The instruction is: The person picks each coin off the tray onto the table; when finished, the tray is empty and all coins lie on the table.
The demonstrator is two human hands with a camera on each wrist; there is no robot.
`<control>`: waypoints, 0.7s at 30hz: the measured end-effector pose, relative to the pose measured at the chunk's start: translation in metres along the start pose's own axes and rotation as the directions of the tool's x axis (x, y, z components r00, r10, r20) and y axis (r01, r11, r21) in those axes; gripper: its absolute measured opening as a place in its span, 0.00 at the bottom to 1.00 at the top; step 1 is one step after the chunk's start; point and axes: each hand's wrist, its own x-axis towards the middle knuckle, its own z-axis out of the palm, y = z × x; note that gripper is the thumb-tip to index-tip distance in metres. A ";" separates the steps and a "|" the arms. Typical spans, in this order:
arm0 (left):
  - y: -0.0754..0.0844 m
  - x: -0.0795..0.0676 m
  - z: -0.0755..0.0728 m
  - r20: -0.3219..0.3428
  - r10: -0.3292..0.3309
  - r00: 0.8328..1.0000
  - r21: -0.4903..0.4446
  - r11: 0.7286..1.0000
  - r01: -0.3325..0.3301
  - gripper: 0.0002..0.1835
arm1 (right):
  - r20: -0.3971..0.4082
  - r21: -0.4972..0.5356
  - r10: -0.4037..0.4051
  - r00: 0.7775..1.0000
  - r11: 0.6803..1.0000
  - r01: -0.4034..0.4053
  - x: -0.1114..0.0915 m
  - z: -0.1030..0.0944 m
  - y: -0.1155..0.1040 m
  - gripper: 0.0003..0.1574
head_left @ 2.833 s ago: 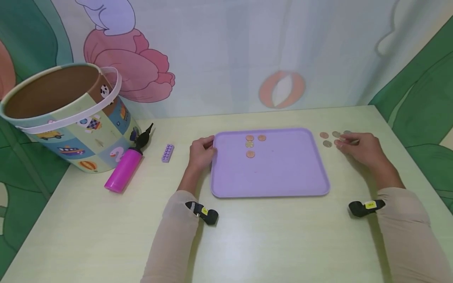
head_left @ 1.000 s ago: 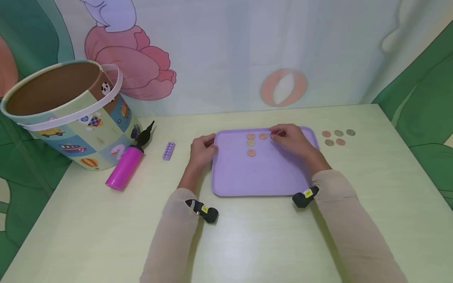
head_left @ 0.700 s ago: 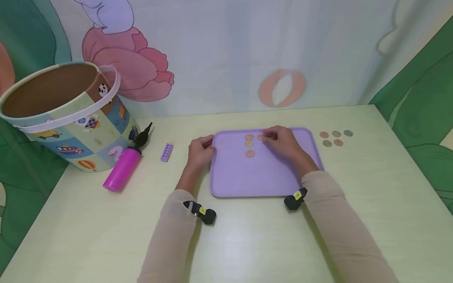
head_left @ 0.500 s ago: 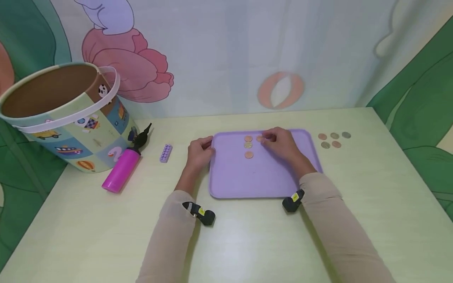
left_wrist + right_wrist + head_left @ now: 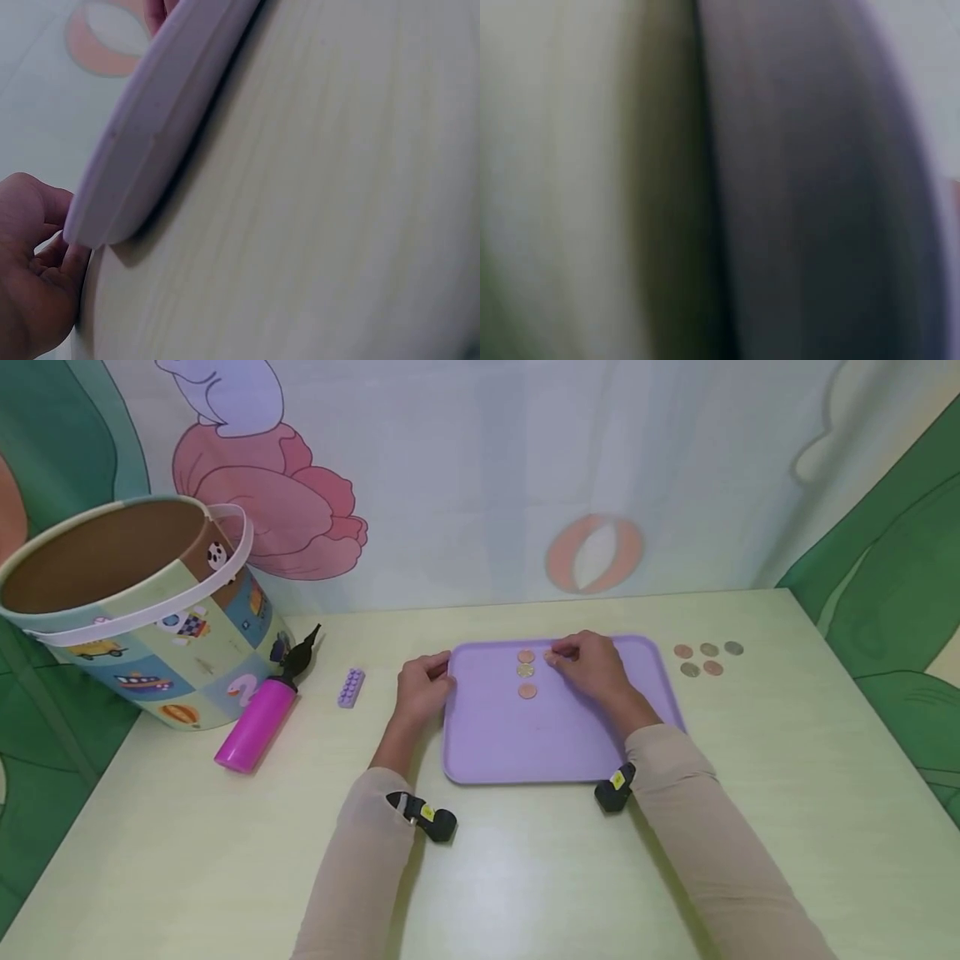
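Note:
In the head view, my left hand [image 5: 422, 692] grips the left edge of a purple tray [image 5: 600, 752], thumb and fingers at its rim. The left wrist view shows that hand [image 5: 37, 262] at the tray's corner. Above the upper middle of the tray, my right hand [image 5: 596, 668] pinches a copper coin [image 5: 548, 655] at its edge; the fingers partly cover it. To its left, three coins lie in a column: a copper coin [image 5: 526, 656], a yellowish coin [image 5: 526, 670] and a lower copper coin [image 5: 527, 691]. The right wrist view is blurred and shows the tray's side [image 5: 817, 187].
Several coins [image 5: 709, 649], copper and silvery, lie on the table [image 5: 510, 877] right of the tray. On the left are a purple toy brick [image 5: 351, 688], a magenta pump [image 5: 258, 724] with a black nozzle, and a large patterned bucket [image 5: 202, 652]. A printed curtain [image 5: 450, 485] hangs behind.
My right hand has moved left from the coins on the table to the copper coin on the tray, where its fingers have closed. The left hand stays at the tray's edge.

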 end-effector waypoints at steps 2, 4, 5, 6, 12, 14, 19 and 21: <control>0.000 0.000 0.000 -0.001 0.009 1.000 0.003 1.000 -0.009 0.26 | 0.000 -0.008 0.000 1.000 1.000 0.000 0.000 0.000 -0.001 0.19; 0.000 0.000 0.000 0.000 0.013 1.000 0.002 1.000 -0.013 0.26 | -0.001 -0.019 -0.001 1.000 1.000 0.001 0.001 0.000 -0.001 0.19; 0.000 0.000 0.000 0.001 0.014 1.000 0.002 1.000 -0.014 0.26 | 0.000 -0.024 -0.002 1.000 1.000 0.002 0.001 0.000 -0.001 0.19; -0.001 0.000 0.000 0.002 0.015 1.000 0.001 1.000 -0.015 0.26 | 0.005 -0.029 0.000 1.000 1.000 0.000 0.000 0.000 -0.001 0.19; -0.002 -0.001 0.000 0.007 0.010 1.000 0.007 1.000 -0.010 0.26 | 0.054 -0.071 -0.002 0.999 0.997 0.006 0.000 0.000 -0.002 0.19; -0.002 -0.001 -0.001 0.003 0.019 1.000 0.007 1.000 -0.019 0.26 | 0.065 -0.087 -0.009 0.998 0.996 0.014 0.001 0.000 -0.003 0.19; -0.001 0.000 -0.002 0.003 0.025 1.000 0.002 1.000 -0.025 0.26 | 0.101 -0.129 0.005 0.995 0.992 0.009 0.002 -0.002 -0.007 0.19; 0.000 0.000 -0.002 0.007 0.026 1.000 0.000 1.000 -0.026 0.26 | 0.107 -0.136 0.006 0.994 0.991 0.008 0.003 -0.003 -0.007 0.19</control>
